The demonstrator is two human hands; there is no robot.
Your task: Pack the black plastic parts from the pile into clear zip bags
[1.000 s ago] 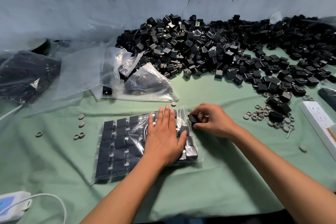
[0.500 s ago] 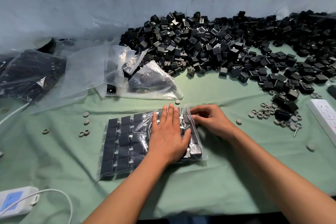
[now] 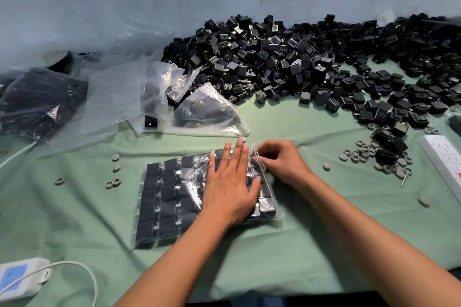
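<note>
A clear zip bag (image 3: 172, 197) lies flat on the green cloth, filled with rows of black plastic parts. My left hand (image 3: 229, 182) rests flat on its right half, fingers straight. My right hand (image 3: 279, 162) is curled at the bag's open right edge and pinches the plastic there. A large pile of black plastic parts (image 3: 299, 65) stretches along the back wall and down the right side.
Empty clear bags (image 3: 199, 109) lie left of the pile, and a filled bag (image 3: 40, 99) sits at far left. Small grey rings (image 3: 366, 152) are scattered on the cloth (image 3: 311, 244). A white power strip (image 3: 446, 164) is at right, a white device with cable (image 3: 20, 276) at bottom left.
My right hand, which held a black part at the bag's opening, has pushed it inside and now pinches the bag's edge. My left hand stayed pressed on the bag.
</note>
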